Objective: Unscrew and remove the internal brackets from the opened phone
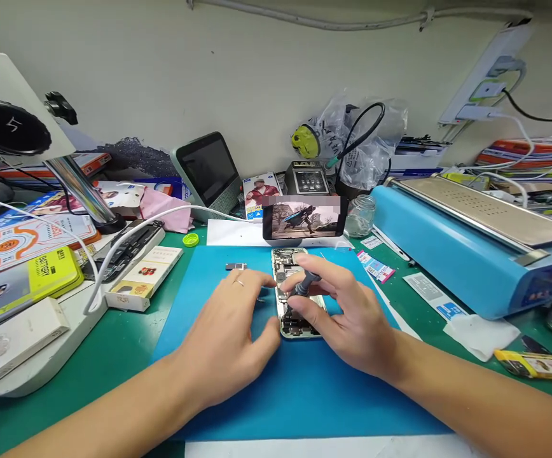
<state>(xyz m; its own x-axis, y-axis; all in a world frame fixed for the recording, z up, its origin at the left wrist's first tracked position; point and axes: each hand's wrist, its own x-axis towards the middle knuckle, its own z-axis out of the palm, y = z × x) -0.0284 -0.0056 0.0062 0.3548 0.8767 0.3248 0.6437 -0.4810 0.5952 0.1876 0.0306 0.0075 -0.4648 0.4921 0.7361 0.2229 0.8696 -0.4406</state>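
Blue mat point(314, 394) covers the middle of the green table point(114, 356), with white paper point(314, 448) peeking out along its near edge. On the mat lies an open phone point(285, 270), long side pointing away from the person, its small inside parts showing. Clock places are told from that phone.

At eight o'clock is the left hand point(231, 324), with a ring on one finger. Its pointing finger and thumb are spread, with a gap between them, and they come up to the phone's left edge — they are not pinched around anything. At four o'clock is the right hand point(352, 312). Its fingers and thumb squeeze a small dark grey tool point(308, 283), which leans over the phone's insides. The very tip is too small to make out.

A yellow packet point(538, 366) lies far out at four o'clock. At ten o'clock, a little flat part point(236, 266) sits on the mat, and a bright green cap point(191, 240) is farther out the same way.

Straight up at twelve stands another phone point(304, 219), showing a picture. A glass jar point(362, 216) is at one o'clock — a big blue machine point(448, 235) at two. Farther back, a grey screen point(209, 168) leans at eleven.
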